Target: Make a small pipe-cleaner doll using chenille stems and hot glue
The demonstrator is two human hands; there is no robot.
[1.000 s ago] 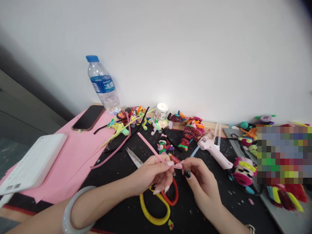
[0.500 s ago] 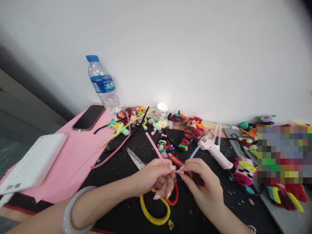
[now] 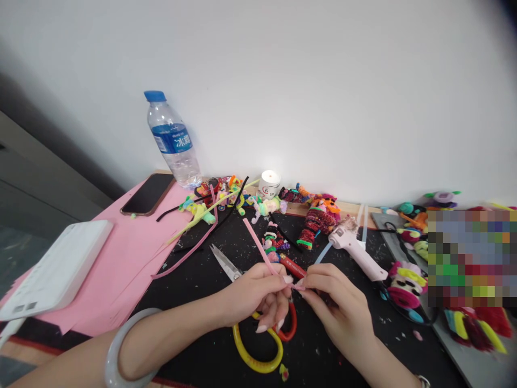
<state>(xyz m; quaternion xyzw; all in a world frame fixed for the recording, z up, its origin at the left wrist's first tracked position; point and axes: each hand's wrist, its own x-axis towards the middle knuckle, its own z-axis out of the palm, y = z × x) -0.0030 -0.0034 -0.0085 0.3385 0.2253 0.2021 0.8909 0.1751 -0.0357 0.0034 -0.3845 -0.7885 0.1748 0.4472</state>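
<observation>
Together, my left hand [image 3: 262, 299] and right hand [image 3: 339, 307] pinch a pink stem [image 3: 260, 248] toward the worktop's [image 3: 24, 353] front edge; bend evenly.

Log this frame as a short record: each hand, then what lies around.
Left hand: pinches a pink strip, one end pointing up and away
Right hand: pinches the strip's near end
Under left hand: scissors, partly hidden, on black mat
Right: pale pink glue gun
Left: pink paper bearing a phone and white box-like object
Back: water bottle
</observation>
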